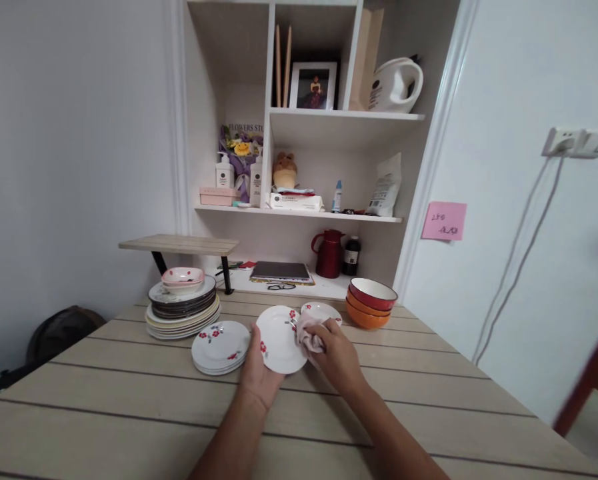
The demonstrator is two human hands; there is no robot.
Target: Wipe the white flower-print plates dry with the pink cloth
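A white plate with red flowers (279, 337) is tilted up in my left hand (259, 370), whose thumb lies along its left rim with the palm beneath. My right hand (336, 353) is closed on a pale pink cloth (309, 332), which presses against the plate's right side. Just left of my left hand sits a short stack of matching flowered plates (221, 343). Behind the cloth, another flowered plate (323, 309) is partly hidden by it and my right hand.
At the left stands a taller plate stack (183, 320) topped with a pink-rimmed bowl (183, 279), near a small raised shelf (179, 244). Stacked red and orange bowls (369, 313) are at the right. Behind the slatted table (143, 400) are a red jug (329, 257) and glasses (281, 287).
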